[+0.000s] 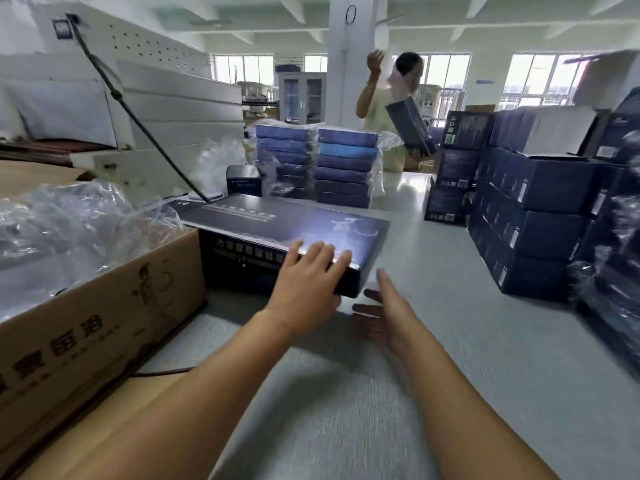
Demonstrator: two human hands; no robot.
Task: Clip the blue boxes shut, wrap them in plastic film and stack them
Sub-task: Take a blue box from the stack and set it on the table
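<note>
A flat dark blue box [277, 226] lies on the grey table [467, 341], its near right corner towards me. My left hand [308, 282] rests on that corner, fingers spread over the top edge and palm against the front side. My right hand [388, 313] hovers open just right of the corner, palm turned left, not touching the box. Two stacks of film-wrapped blue boxes [322, 164] stand behind it. Unwrapped blue boxes [526, 216] are piled at the right.
A brown cardboard carton [86, 323] holding loose plastic film [69, 216] stands at the left, touching the box. A white sealing machine [138, 98] rises behind it. Another person [384, 98] across the table holds a blue box up.
</note>
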